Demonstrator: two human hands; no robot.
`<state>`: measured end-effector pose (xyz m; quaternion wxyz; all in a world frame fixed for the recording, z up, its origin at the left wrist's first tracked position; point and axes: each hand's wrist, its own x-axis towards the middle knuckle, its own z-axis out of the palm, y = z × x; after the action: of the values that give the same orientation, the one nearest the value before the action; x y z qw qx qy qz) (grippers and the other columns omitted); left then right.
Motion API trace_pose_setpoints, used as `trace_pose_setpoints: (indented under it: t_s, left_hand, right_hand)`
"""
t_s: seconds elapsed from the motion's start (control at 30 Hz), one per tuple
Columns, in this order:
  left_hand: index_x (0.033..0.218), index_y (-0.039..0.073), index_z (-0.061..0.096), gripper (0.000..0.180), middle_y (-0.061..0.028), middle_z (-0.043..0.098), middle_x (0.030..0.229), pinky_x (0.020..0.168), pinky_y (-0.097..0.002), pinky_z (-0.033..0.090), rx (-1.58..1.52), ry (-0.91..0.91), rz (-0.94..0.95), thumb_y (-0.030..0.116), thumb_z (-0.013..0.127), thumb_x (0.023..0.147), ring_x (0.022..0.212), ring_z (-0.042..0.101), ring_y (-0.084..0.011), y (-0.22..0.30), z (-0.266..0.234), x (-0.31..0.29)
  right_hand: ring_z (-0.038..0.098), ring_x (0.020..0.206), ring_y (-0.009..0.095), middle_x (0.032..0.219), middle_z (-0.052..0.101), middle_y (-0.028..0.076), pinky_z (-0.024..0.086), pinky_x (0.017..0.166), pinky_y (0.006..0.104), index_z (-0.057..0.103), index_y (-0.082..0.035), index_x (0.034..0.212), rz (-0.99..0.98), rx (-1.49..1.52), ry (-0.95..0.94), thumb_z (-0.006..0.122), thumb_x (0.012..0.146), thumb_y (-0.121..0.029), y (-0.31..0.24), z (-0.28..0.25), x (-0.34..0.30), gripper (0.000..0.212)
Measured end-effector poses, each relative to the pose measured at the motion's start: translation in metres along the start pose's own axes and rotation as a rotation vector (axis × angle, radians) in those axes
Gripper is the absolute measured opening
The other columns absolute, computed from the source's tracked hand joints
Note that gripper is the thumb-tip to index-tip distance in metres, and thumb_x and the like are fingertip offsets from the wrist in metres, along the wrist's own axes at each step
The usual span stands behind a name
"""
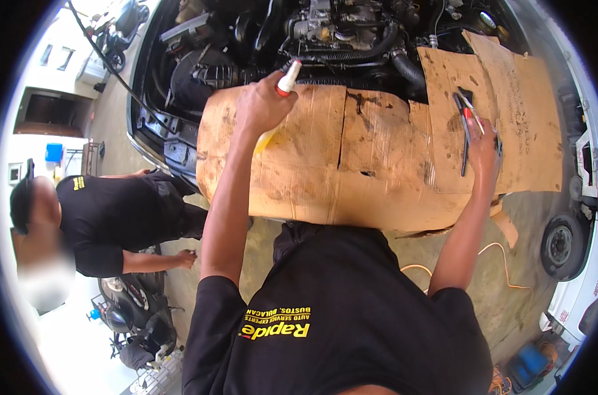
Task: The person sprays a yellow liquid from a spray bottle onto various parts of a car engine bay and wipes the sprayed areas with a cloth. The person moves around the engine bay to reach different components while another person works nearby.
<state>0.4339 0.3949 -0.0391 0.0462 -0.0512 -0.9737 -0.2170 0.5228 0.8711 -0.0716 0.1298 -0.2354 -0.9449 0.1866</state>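
Observation:
My left hand (261, 108) is closed around a bottle with a white nozzle (290, 76), a red collar and a yellow body (266, 140). The nozzle points up toward the engine. Below the bottle lies stained brown cardboard (299, 158), spread over the car's front. On the cardboard's right part, my right hand (484, 135) has its fingers closed on a slim, light-coloured tool (478, 122); its exact kind is unclear. A red part (469, 113) shows beside the fingertips. Next to this hand lies a long dark tool (464, 155).
An engine bay (338, 39) stands open beyond the cardboard. A person in a black shirt (115, 210) stands at the left, near a motorcycle (131, 303). At the right are a white vehicle (585, 263) and its wheel (562, 245). An orange cord (509, 263) lies on the floor.

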Motion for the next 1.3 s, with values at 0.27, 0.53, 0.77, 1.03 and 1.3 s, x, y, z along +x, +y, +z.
trace_pose_setpoints:
  t_s: [0.27,0.53,0.77,1.03,1.3]
  left_hand:
    - [0.107,0.01,0.077,0.031,-0.0209,0.078,0.098,0.09,-0.0481,0.058,-0.296,-0.212,-0.004,0.035,0.073,0.088,0.099,0.076,-0.0414,-0.027,-0.005,0.057]
    - [0.1,0.002,0.077,0.032,-0.0158,0.076,0.088,0.084,-0.0395,0.056,-0.633,-0.423,-0.025,0.03,0.073,0.086,0.086,0.074,-0.0277,-0.042,0.028,0.103]
    - [0.094,-0.004,0.075,0.039,-0.0168,0.076,0.087,0.082,-0.0393,0.056,-0.572,-0.534,-0.216,0.035,0.074,0.086,0.083,0.073,-0.0274,-0.026,0.018,0.12]
    - [0.102,-0.002,0.072,0.036,-0.0102,0.074,0.082,0.075,-0.0362,0.058,-0.674,-0.619,-0.267,0.033,0.074,0.092,0.075,0.073,-0.0201,-0.019,0.029,0.148]
    - [0.117,0.002,0.072,0.034,-0.007,0.075,0.087,0.072,-0.033,0.056,-0.718,-0.661,-0.367,0.029,0.074,0.096,0.075,0.072,-0.0156,-0.013,0.033,0.153]
  right_hand:
    - [0.068,0.103,0.033,0.12,0.074,0.016,0.052,0.096,0.038,0.072,-0.009,0.128,-0.501,0.326,0.153,0.061,0.11,-0.016,-0.084,0.016,-0.011,0.023]
    - [0.068,0.111,0.032,0.122,0.076,0.011,0.048,0.104,0.0379,0.075,-0.011,0.125,-0.631,0.236,0.048,0.063,0.11,-0.022,-0.204,0.112,0.08,0.023]
    - [0.069,0.115,0.028,0.115,0.077,0.007,0.05,0.106,0.0445,0.081,-0.03,0.112,-0.512,-0.049,-0.018,0.068,0.103,-0.031,-0.25,0.194,0.099,0.016]
    - [0.067,0.101,0.026,0.094,0.067,0.001,0.05,0.094,0.0495,0.081,-0.03,0.106,-0.621,-0.091,0.098,0.07,0.1,-0.023,-0.24,0.188,0.115,0.014]
    - [0.066,0.091,0.026,0.088,0.064,0.001,0.051,0.086,0.0441,0.081,-0.026,0.103,-0.634,-0.008,0.094,0.072,0.099,-0.017,-0.227,0.188,0.121,0.014]
